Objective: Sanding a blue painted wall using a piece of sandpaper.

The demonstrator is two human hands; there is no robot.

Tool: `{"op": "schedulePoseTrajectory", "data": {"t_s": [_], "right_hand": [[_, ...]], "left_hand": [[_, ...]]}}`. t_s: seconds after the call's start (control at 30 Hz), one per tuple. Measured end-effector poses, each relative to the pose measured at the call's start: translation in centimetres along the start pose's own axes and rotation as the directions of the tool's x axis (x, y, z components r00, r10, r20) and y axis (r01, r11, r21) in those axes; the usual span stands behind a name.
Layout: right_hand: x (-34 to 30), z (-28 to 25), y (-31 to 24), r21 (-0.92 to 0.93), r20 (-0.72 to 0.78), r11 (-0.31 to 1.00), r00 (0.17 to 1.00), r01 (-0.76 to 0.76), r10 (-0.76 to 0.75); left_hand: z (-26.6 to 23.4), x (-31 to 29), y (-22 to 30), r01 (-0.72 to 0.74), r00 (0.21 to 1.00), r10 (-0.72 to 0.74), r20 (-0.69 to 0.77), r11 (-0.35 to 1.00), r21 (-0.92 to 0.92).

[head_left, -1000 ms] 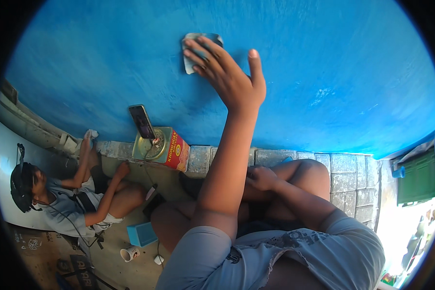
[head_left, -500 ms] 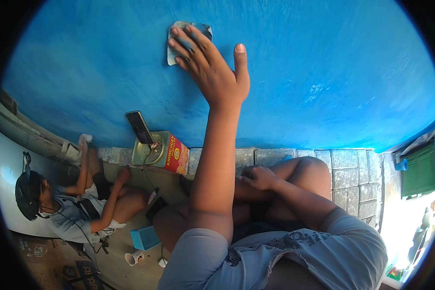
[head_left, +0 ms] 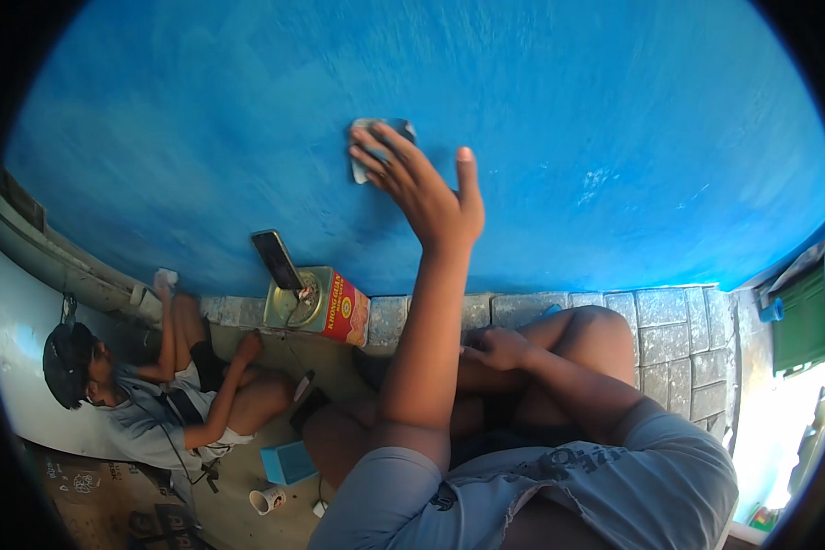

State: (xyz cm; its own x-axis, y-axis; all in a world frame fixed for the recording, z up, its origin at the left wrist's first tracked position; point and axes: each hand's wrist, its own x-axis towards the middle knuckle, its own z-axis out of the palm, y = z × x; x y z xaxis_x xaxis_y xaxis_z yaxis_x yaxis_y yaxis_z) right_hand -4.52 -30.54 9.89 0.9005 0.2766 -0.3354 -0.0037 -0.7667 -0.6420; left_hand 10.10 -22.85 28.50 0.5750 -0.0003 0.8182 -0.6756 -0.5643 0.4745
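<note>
My left hand (head_left: pixel 426 197) is raised against a blue wall (head_left: pixel 568 110). Its fingers lie flat over a small grey-white sheet of sandpaper (head_left: pixel 362 172), pressing it to the wall, while the thumb stands out to the right. A dark patch shows at the sheet's upper right corner; the fingers hide much of the rest. Lower down, my right hand (head_left: pixel 502 350) rests by my bent leg (head_left: pixel 591 353), fingers loosely curved and apart, with nothing visible in them.
A phone (head_left: pixel 277 260) leans upright on a red and yellow square tin (head_left: pixel 346 310) by the wall's foot. To the left a co-worker (head_left: pixel 151 408) sits, one hand holding something whitish to the wall. A blue box (head_left: pixel 289 463) and a paper cup (head_left: pixel 267 500) are on the floor.
My left hand has slid the sandpaper down the wall and a little to the right. My right hand stays by my leg. The whole view has shifted slightly.
</note>
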Motion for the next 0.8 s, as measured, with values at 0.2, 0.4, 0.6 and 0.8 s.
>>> {"op": "schedulePoseTrajectory", "data": {"t_s": [0.2, 0.4, 0.6, 0.8], "right_hand": [[0.8, 2.6, 3.0, -0.066, -0.016, 0.990, 0.992, 0.125, -0.126], [0.7, 2.7, 2.1, -0.093, -0.004, 0.991, 0.995, 0.096, -0.096], [1.0, 2.4, 2.2, -0.057, -0.034, 0.992, 0.993, 0.114, -0.116], [2.0, 4.4, 5.2, -0.040, -0.192, 0.980, 0.961, 0.196, -0.200]], "left_hand": [[4.2, -8.2, -0.5, -0.008, 1.000, 0.008, 0.010, 1.000, -0.021], [2.9, -9.0, -2.0, -0.018, 0.997, 0.016, 0.076, 1.000, 0.017], [1.6, -4.5, -1.0, 0.014, 1.000, -0.014, -0.025, 1.000, 0.002], [4.6, -12.1, -2.0, 0.037, 0.990, -0.034, 0.138, 0.999, -0.021]]}}
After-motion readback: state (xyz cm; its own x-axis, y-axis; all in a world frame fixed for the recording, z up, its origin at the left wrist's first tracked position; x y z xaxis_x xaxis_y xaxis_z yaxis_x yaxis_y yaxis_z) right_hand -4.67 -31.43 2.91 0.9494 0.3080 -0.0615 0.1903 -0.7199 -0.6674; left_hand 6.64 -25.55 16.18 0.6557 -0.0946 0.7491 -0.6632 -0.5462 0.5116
